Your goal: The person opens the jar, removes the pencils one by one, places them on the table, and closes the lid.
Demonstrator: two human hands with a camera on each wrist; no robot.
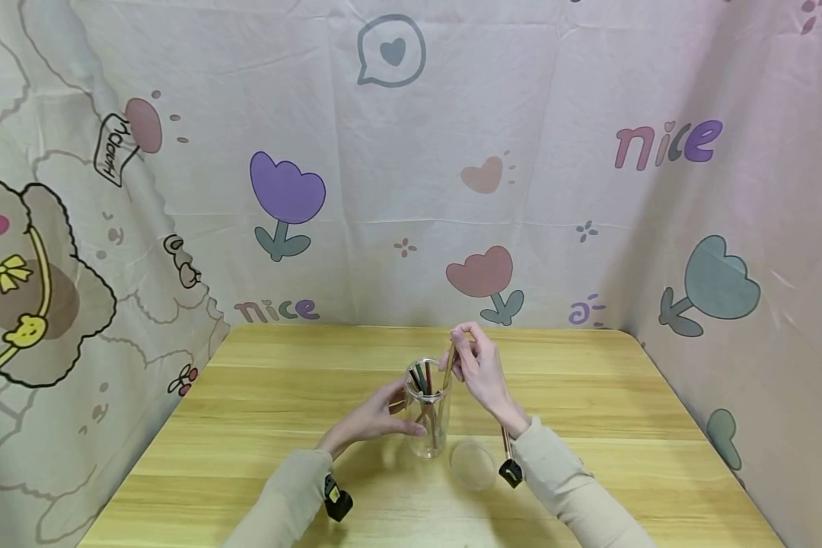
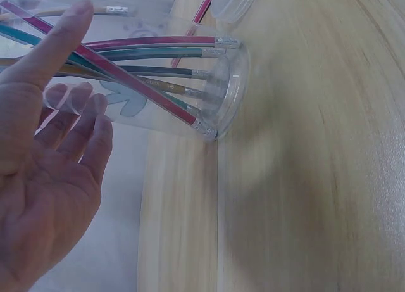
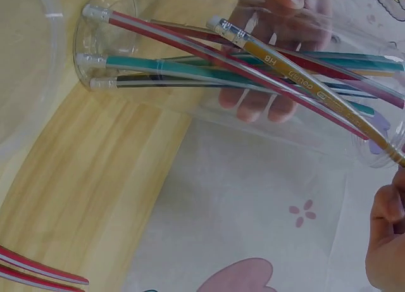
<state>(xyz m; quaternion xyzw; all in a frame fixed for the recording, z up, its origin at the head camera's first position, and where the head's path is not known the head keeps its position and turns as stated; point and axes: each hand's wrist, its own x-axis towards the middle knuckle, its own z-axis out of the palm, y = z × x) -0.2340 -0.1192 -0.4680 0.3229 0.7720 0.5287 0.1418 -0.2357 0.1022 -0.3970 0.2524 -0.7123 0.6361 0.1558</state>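
A tall clear plastic jar (image 1: 430, 438) stands upright on the table, holding several pencils (image 2: 152, 83) in red, green, black and gold, eraser ends down. My left hand (image 1: 378, 415) grips its side, thumb towards me and fingers around the far side. Above the rim, my right hand (image 1: 478, 373) pinches the upper end of a gold pencil (image 3: 310, 80). That pencil slants into the jar, its eraser end raised above the jar's bottom. Only part of the right hand shows in the right wrist view.
A round clear lid (image 1: 473, 466) lies flat on the wooden table (image 1: 246, 426), just right of the jar. Red striped pencils (image 3: 44, 274) lie further right, partly hidden by my right forearm in the head view. Printed cloth (image 1: 383, 152) hangs behind the table and along its sides.
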